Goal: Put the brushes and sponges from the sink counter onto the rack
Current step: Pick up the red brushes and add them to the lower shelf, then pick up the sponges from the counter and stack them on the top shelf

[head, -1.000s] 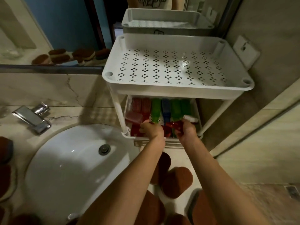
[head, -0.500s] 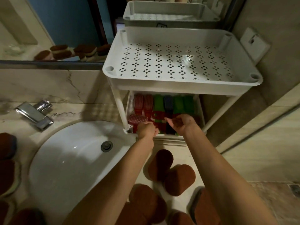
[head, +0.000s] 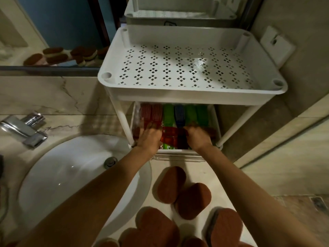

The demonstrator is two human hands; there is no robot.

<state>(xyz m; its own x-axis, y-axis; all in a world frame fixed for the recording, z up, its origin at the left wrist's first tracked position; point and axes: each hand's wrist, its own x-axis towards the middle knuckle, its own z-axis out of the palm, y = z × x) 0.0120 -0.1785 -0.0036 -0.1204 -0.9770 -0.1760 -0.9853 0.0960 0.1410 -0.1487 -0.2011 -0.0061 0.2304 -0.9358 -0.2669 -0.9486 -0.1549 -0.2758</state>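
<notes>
Your brushes (head: 178, 114), red, green and blue plastic, lie side by side on the lower shelf (head: 178, 154) of the rack (head: 178, 98), long axes running front to back, away from you. Your left hand (head: 149, 137) rests on the red ones with its fingers straight and spread. Your right hand (head: 198, 137) lies on the brushes at the right, and I cannot tell how its fingers are set in the dim light.

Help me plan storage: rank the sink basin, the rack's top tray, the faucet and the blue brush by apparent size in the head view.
1. Top tray and sink basin: alike, unranked; the tray sits nearer, the basin is partly covered.
2. Faucet.
3. Blue brush, partly hidden.
</notes>
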